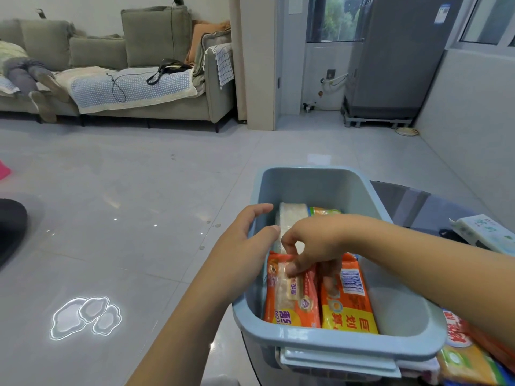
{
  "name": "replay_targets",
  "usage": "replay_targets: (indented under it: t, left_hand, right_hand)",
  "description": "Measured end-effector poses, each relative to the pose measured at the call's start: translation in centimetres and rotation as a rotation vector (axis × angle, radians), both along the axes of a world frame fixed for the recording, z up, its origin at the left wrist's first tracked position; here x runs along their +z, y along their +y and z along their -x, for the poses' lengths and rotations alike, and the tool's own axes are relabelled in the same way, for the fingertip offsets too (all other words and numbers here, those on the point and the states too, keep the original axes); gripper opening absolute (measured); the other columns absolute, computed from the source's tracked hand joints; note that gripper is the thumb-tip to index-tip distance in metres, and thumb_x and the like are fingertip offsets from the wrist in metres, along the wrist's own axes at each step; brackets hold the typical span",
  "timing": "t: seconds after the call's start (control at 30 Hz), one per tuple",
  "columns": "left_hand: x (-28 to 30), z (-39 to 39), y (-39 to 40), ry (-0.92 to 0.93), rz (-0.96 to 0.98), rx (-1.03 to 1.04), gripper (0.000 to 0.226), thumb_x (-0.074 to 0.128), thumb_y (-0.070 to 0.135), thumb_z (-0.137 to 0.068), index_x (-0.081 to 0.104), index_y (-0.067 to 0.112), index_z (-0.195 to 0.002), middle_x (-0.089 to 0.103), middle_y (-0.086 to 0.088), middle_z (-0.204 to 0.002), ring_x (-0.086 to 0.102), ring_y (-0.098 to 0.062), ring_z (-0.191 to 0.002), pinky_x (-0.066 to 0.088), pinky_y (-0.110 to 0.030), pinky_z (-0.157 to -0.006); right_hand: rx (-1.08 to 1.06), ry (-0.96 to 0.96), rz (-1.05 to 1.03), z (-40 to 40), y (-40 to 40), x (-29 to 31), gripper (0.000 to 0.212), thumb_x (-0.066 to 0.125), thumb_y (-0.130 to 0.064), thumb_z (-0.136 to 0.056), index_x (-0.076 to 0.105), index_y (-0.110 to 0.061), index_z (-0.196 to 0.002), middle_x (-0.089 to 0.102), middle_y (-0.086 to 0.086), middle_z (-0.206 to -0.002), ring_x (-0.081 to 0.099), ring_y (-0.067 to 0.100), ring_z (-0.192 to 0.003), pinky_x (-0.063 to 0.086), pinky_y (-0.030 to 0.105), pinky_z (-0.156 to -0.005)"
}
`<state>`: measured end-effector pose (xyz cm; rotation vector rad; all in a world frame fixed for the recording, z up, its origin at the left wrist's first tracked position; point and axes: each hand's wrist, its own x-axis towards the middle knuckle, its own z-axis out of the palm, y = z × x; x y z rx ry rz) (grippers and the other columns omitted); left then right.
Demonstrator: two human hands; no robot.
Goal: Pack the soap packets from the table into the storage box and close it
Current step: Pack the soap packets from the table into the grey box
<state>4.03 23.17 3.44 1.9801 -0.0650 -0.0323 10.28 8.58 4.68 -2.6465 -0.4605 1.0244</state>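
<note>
An open light-blue storage box point(320, 179) stands at the left edge of a dark glass table point(418, 204). Inside it lie two orange soap packets side by side, one on the left point(289, 302) and one on the right point(348, 299), with a pale packet point(292, 215) and a yellow-green one point(324, 210) behind them. My left hand point(248, 235) grips the box's left rim. My right hand point(312, 243) reaches into the box, its fingers pinching the top edge of the left orange packet. More soap packets point(462, 355) lie on the table to the right of the box.
A white tissue pack point(485, 232) lies on the table at the right. The box's front latch point(340, 360) faces me. Beyond the table are a tiled floor, a grey sofa point(156, 65) with a person lying on it, and a grey appliance point(395, 59) at the back right.
</note>
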Motion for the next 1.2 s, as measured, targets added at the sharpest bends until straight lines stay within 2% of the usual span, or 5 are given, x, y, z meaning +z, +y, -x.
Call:
replay_targets:
  t: [0.37,0.6,0.93,1.1,1.2]
  left_hand:
    - [-0.2,-0.1,0.0,0.001,0.028,0.004,0.038,0.048,0.029,-0.092,0.046,0.041,-0.128,0.042,0.015,-0.142,0.035,0.000,-0.117,0.030,-0.024,-0.091]
    - [0.4,0.3,-0.1,-0.003,-0.023,0.011,0.039,0.048,0.026,-0.092,0.047,0.035,-0.130,0.044,0.010,-0.141,0.037,-0.006,-0.125,0.031,-0.024,-0.091]
    - [2.3,2.3,-1.5,-0.168,-0.299,0.126,0.039,0.048,0.027,-0.091,0.050,0.025,-0.131,0.050,0.004,-0.138,0.044,-0.013,-0.126,0.031,-0.021,-0.090]
    - [3.4,4.4,-4.7,-0.286,-0.229,0.032,0.030,0.049,0.026,-0.091,0.057,0.030,-0.120,0.057,0.012,-0.121,0.050,0.004,-0.097,0.031,0.002,-0.069]
    - [3.6,5.7,-7.8,-0.293,-0.090,-0.045,0.022,0.051,0.025,-0.089,0.061,0.034,-0.106,0.063,0.018,-0.106,0.057,0.006,-0.093,0.046,-0.009,-0.076]
  right_hand:
    - [0.162,-0.454,0.496,0.8,1.0,-0.3,0.059,0.060,-0.074,-0.060,0.049,-0.016,-0.061,0.054,-0.003,-0.053,0.053,0.015,-0.055,0.033,0.025,-0.048]
    - [-0.002,-0.265,0.223,0.8,-0.6,0.6,0.066,0.067,-0.067,-0.061,0.067,-0.008,-0.092,0.070,0.005,-0.082,0.064,0.022,-0.073,0.050,0.029,-0.065]
    - [-0.179,-0.561,-0.426,6.2,-6.1,4.0,0.021,0.067,-0.047,-0.075,0.058,-0.034,-0.088,0.059,-0.018,-0.083,0.059,-0.003,-0.070,0.041,0.007,-0.050]
    - [-0.250,-0.647,-0.574,10.0,-9.7,4.5,0.013,0.065,-0.044,-0.076,0.060,-0.037,-0.086,0.064,-0.016,-0.085,0.061,0.001,-0.079,0.048,0.014,-0.061]
    - [-0.334,-0.683,-0.632,12.3,-12.2,4.1,0.015,0.065,-0.045,-0.073,0.063,-0.036,-0.086,0.067,-0.012,-0.080,0.064,0.004,-0.073,0.053,0.024,-0.063]
